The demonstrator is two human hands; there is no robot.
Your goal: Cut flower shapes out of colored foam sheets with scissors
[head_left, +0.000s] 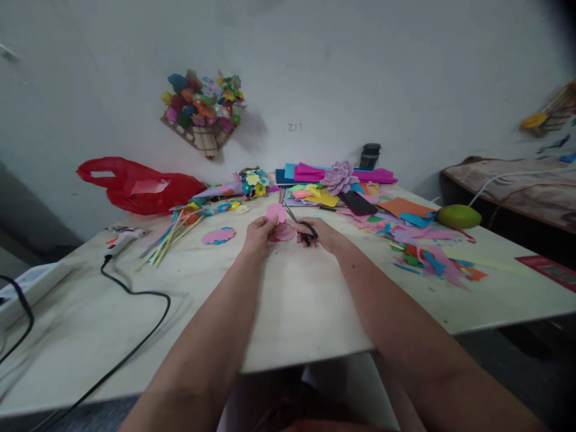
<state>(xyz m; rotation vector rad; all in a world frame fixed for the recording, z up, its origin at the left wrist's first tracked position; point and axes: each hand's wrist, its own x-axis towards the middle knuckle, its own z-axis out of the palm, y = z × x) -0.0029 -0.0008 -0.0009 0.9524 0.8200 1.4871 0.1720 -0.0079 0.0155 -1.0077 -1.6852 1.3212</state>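
Note:
My left hand (261, 233) pinches a small pink piece with a scalloped edge (276, 212), which looks like paper or craft foam. Black-handled scissors (308, 232) are gripped in my right hand (323, 233), their blades pointing up and left beside the pink piece. Whether the blades touch it I cannot tell. Beneath both hands, more round pink pieces (283, 233) lie on the table (310, 300). To the left rests a pink scalloped disc with a blue edge (218, 236).
A glue gun (123, 241) with a black cord lies at left, near a white power strip (33, 288). Behind are a red plastic bag (135, 189) and a purple flower (340, 178). Coloured scraps (432, 261) and a green-yellow fruit (459, 216) are on the right.

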